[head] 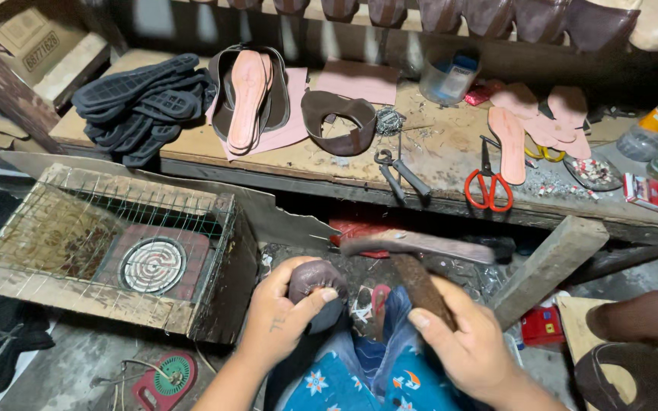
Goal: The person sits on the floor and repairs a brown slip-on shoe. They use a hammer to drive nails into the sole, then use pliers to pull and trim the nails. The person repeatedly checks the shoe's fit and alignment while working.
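Observation:
My left hand grips the rounded toe of a dark brown shoe upper held over my lap. My right hand is closed around the wooden handle of a hammer, whose blurred head stretches sideways just above and right of the shoe toe. Both hands sit low in the middle of the view, above my blue patterned trousers.
A workbench holds a pile of black soles, pink insoles, a brown strap piece, pincers and red scissors. A wire cage with a coil heater stands left. A wooden beam leans right.

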Demonstrator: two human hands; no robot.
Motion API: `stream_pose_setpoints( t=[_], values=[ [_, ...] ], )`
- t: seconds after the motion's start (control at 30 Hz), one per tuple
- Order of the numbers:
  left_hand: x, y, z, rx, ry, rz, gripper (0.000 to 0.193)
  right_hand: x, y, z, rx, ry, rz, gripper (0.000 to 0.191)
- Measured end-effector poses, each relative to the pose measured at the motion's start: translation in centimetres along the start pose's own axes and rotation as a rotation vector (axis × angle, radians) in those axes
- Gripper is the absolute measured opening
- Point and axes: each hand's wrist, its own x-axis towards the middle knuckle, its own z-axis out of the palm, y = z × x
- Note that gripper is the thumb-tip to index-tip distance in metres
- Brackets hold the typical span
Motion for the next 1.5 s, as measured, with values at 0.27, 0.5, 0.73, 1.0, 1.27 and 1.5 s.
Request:
stream_pose_setpoints(
  t=[0.27,0.5,0.73,1.0,1.27,1.5],
  values=[
    [0.6,-1.0,1.0,-0.067,0.069,-0.002,0.039,4.7,-0.9,-3.0,-0.389,-0.171,0.181,0.042],
    [2.1,-4.8,-0.5,-0.074,0.121,-0.002,0.066,14.4,12.1,-6.0,-0.722,0.055,0.099,0.059],
    [4.3,-7.3,-2.3,-0.142,0.067,-0.094,0.063,18.1,20.0,-8.5,-1.058,0.192,0.330,0.057],
    [6.3,-8.9,-1.7,-0.202,0.031,-0.149,0.066,18.5,19.4,-7.5,-1.167,0.337,-0.002,0.046],
    [8.4,-9.0,0.1,-0.216,0.012,-0.149,0.068,11.5,10.2,9.7,0.043,-0.077,-0.084,0.039],
    [8.7,-9.1,0.4,-0.218,0.015,-0.097,0.067,11.7,10.7,12.8,0.063,0.041,0.129,0.018]
  ],
)
